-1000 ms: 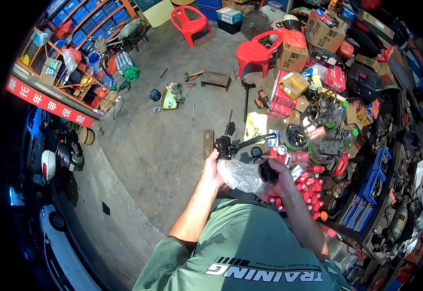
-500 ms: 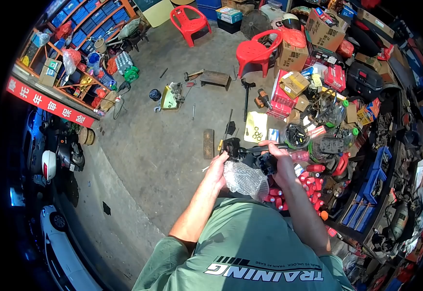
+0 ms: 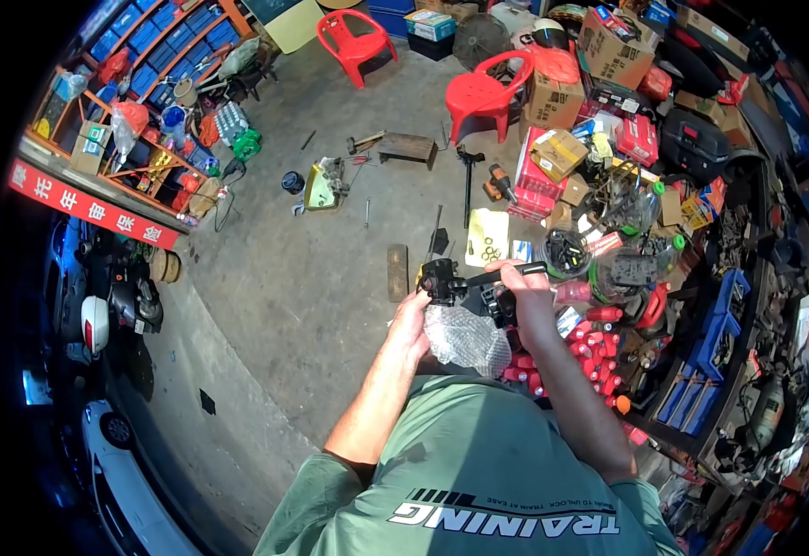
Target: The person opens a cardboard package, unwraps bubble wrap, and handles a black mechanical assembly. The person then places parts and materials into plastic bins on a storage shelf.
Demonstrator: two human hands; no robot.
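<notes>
Presently, the black lever assembly (image 3: pixel 440 282) sits just beyond the bubble wrap (image 3: pixel 466 339), the reference for all positions. The left hand (image 3: pixel 411 322), at the wrap's left edge, is closed on the assembly body; whether it also pinches the wrap cannot be told. The right hand (image 3: pixel 529 292), right of the wrap, curls around a black fitting (image 3: pixel 497 304), fingers extended onto the lever. Support the body firmly, keep finger pressure on the lever light, and hold the loose wrap clear.

Grey concrete floor (image 3: pixel 265 232), partly sunlit; two red chairs (image 3: pixel 356 48); orange shelving (image 3: pixel 237 20), blue bins (image 3: pixel 152 39).
</notes>
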